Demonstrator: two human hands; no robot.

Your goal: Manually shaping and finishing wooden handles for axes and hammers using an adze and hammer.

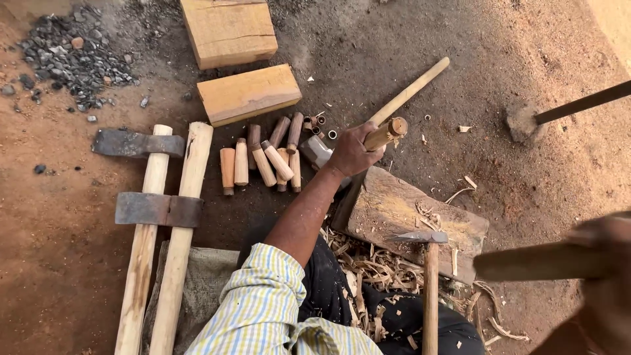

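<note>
Near the frame's centre, the left hand (351,151) is closed around a short wooden handle (386,133), held above a worn wooden block (394,210). At the right edge, the blurred right hand (605,263) grips a thick wooden stick (539,261). Left of centre lie turned wooden handles (263,161); two axes (154,210) rest further left.

We've got 1 head cam only, looking pretty much straight down at the dirt floor (59,263), close-ish, arm's-length range.
</note>
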